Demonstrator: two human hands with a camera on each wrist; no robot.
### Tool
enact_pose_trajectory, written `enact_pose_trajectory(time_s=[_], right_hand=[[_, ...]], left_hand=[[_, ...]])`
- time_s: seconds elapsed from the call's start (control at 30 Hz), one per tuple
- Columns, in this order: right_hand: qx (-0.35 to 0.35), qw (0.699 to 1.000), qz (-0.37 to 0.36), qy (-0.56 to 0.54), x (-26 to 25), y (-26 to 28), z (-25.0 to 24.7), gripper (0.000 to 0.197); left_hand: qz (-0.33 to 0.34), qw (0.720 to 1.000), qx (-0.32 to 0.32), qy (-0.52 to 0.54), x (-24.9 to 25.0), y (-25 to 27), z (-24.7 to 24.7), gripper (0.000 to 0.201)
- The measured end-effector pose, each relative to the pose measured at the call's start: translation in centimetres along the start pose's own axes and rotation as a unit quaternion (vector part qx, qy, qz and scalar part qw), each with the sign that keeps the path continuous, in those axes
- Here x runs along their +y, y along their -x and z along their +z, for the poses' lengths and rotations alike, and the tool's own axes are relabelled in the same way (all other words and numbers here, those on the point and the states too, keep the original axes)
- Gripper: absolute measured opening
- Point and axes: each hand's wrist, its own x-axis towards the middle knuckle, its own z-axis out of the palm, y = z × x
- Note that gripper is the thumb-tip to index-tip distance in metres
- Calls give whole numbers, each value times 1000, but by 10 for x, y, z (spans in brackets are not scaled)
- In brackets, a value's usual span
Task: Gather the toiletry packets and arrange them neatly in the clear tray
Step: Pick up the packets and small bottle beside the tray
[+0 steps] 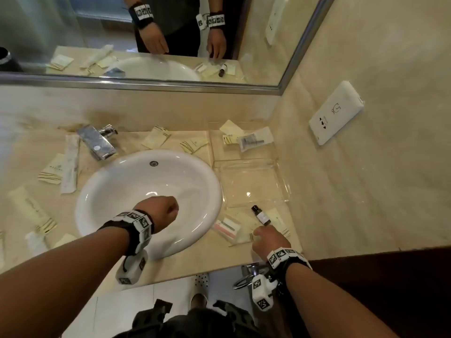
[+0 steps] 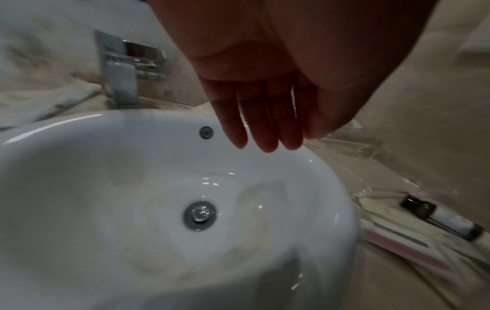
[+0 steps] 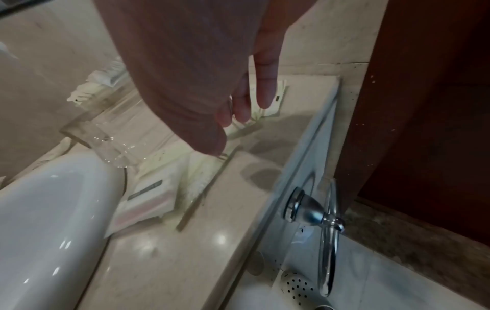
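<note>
Reaching down at the lower right of the head view, the right hand (image 1: 269, 239) has its fingers spread and loose over the packets (image 1: 240, 228) on the counter. It holds nothing yet. One fingertip may be touching a packet, but the wrist view is too blurry to be sure. It looks ready to pick these up first, since they lie closest.

A small bottle (image 1: 261, 215) lies on those packets, just in front of the hand.

The tray (image 1: 280, 178) sits right of the sink (image 1: 210, 176), in the middle right of the frame, near enough for a short carry. Its near part looks bare. A few packets and a dark sachet (image 1: 250, 140) lie at its far end.

The left hand (image 1: 159, 211) hangs over the sink with straight, relaxed fingers, holding nothing. It seems to be waiting.

More packets (image 1: 51, 170) lie at the left of the frame, and two (image 1: 194, 144) behind the sink, well apart from the tray.
</note>
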Motion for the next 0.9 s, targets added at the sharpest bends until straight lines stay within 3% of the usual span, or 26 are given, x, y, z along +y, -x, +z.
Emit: enact_pose_trajectory(time_s=[0.3,0.47,0.9], right_hand=[[8,998,53,-13,42,6,-6,35],[29,994,92,-51,64,-6,-14,55],[-24,990,105,-89,62,-28,-9,76]], left_hand=[[144,984,-68,-85,103,-51,24,31],[203,964,-95,-147,146,-62,48,38],[238,932,-140,-236,182,-73,99,46]])
